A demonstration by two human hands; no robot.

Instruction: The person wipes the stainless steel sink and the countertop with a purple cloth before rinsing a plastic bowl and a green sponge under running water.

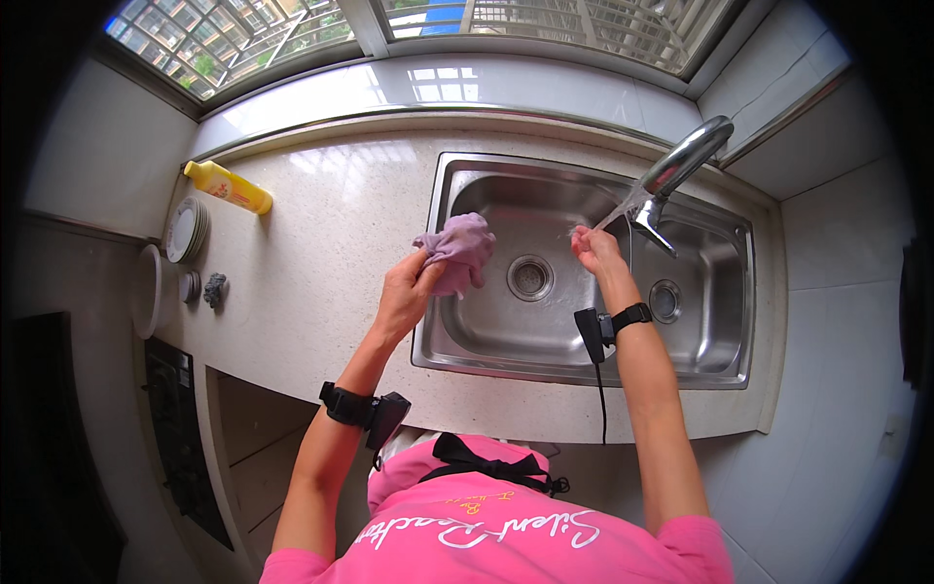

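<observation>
A crumpled mauve cloth (461, 252) is gripped in my left hand (408, 286), between thumb and fingers. It hangs over the left rim of the stainless steel double sink (496, 321). My right hand (598, 250) is over the right side of the larger basin, its fingers curled together with no object visible in them. A thin stream of water (620, 209) from the chrome faucet (689, 157) strikes its fingertips. The faucet's lever handle (657, 233) stands just to the right of this hand.
On the counter (328, 241) at left are a yellow bottle (230, 187), stacked plates (186, 230), small grey round items (190, 287), a steel-wool scrubber (214, 290) and a white round object (149, 292). A gas stove (182, 438) lies at lower left. A black cable (601, 409) hangs from my right wrist device.
</observation>
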